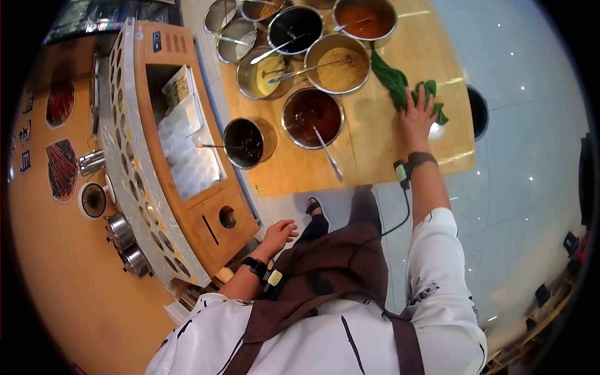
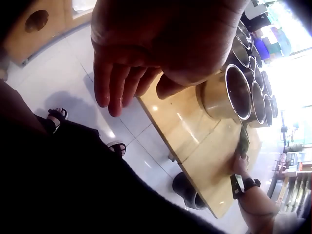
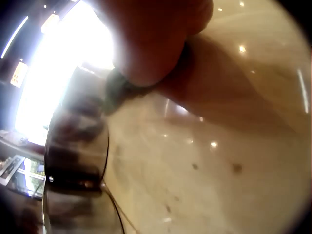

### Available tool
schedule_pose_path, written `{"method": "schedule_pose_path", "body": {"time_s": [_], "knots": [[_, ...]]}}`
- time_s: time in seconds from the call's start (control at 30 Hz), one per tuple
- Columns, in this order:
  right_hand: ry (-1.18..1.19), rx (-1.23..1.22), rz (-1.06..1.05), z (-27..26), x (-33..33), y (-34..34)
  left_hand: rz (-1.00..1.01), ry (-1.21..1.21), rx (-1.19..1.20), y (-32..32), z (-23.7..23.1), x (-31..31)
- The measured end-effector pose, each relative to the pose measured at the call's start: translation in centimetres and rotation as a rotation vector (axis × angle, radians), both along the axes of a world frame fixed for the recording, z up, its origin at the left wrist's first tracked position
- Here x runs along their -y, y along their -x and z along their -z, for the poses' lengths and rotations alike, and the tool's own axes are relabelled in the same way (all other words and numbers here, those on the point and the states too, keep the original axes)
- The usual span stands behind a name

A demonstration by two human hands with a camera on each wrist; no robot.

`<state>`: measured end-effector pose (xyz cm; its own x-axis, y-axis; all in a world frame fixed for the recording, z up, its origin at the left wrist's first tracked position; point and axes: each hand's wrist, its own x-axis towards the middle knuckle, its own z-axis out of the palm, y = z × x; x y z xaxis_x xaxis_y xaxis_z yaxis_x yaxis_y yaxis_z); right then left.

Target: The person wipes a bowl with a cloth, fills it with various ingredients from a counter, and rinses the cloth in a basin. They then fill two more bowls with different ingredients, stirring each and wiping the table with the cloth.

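On the light wooden table [image 1: 375, 147], my right hand [image 1: 417, 122] rests with spread fingers on a dark green cloth [image 1: 390, 78] near the right end. Part of the bunched cloth sticks out beyond the fingertips. From the right wrist view, the hand [image 3: 146, 44] covers most of the cloth [image 3: 115, 90], close over a tabletop with small dark spots. My left hand [image 1: 279, 236] hangs in front of the brown apron, off the table, its fingers loosely bent around nothing. The left wrist view shows that palm [image 2: 161, 39] with fingers pointing down.
Steel pots fill the table's left and far part: dark sauce [image 1: 245, 144], red-brown sauce with a spoon [image 1: 312, 119], tan crumbly food [image 1: 342, 69], orange-red sauce [image 1: 365, 17] and several others. A wooden counter [image 1: 222, 234] stands left. A dark bin [image 1: 478, 112] is beyond the right edge.
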<state>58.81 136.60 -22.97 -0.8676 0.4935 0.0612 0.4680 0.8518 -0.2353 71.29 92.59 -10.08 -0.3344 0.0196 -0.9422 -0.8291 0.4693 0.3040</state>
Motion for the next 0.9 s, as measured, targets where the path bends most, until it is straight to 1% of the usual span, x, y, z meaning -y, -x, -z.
{"method": "schedule_pose_path", "body": {"time_s": [0.1, 0.17, 0.27, 0.3, 0.37, 0.4, 0.47, 0.5, 0.57, 0.6, 0.63, 0.7, 0.73, 0.77, 0.83, 0.87, 0.9], "knots": [[0.052, 0.028, -0.032, -0.4, 5.6, -3.1, -0.06, -0.014, -0.005, -1.8, -0.1, 1.9], [0.102, 0.049, -0.007, -0.4, 10.0, -4.5, -0.111, -0.033, -0.033, -2.1, 0.4, 2.9], [0.14, 0.058, -0.12, -1.0, 17.8, -6.1, -0.054, -0.047, -0.08, -3.2, 1.7, 5.2], [0.138, 0.059, -0.138, -0.6, 20.6, -6.8, -0.073, -0.049, -0.08, -3.7, 1.7, 6.0], [0.258, 0.045, -0.207, -0.3, 25.7, -8.1, -0.14, -0.112, -0.13, -4.9, 1.6, 7.8], [0.255, 0.044, -0.223, -0.8, 28.0, -8.5, -0.155, -0.126, -0.14, -5.6, 1.3, 9.0], [0.275, 0.034, -0.315, -1.6, 32.2, -8.9, -0.18, -0.1, -0.155, -7.0, 0.5, 11.6], [0.271, 0.029, -0.33, -1.2, 33.8, -9.2, -0.192, -0.072, -0.161, -7.8, 0.2, 13.1], [0.327, -0.028, -0.548, -0.1, 36.9, -9.9, -0.242, -0.045, -0.168, -10.0, 0.6, 16.7], [0.346, -0.07, -0.619, -0.6, 38.1, -10.1, -0.278, -0.018, -0.167, -11.0, 0.5, 18.3], [0.333, -0.073, -0.631, -0.6, 38.9, -10.5, -0.289, -0.03, -0.174, -12.1, 0.3, 19.9], [0.506, 0.048, -0.917, -0.6, 40.0, -10.7, -0.276, 0.054, -0.191, -13.7, -0.2, 22.5], [0.52, -0.024, -0.925, -0.8, 40.5, -11.0, -0.283, 0.041, -0.198, -14.5, -0.5, 23.7], [0.507, -0.024, -0.932, -0.8, 40.6, -11.1, -0.31, 0.061, -0.193, -15.3, -0.8, 24.7], [0.708, -0.023, -0.743, -0.7, 39.9, -10.9, -0.344, 0.072, -0.193, -16.4, -0.9, 26.3], [0.734, -0.124, -0.709, -3.0, 38.9, -10.3, -0.372, 0.073, -0.19, -17.0, -0.9, 26.9], [0.786, -0.231, -0.637, -2.4, 37.9, -9.8, -0.401, 0.077, -0.185, -17.7, -1.0, 27.4]]}}
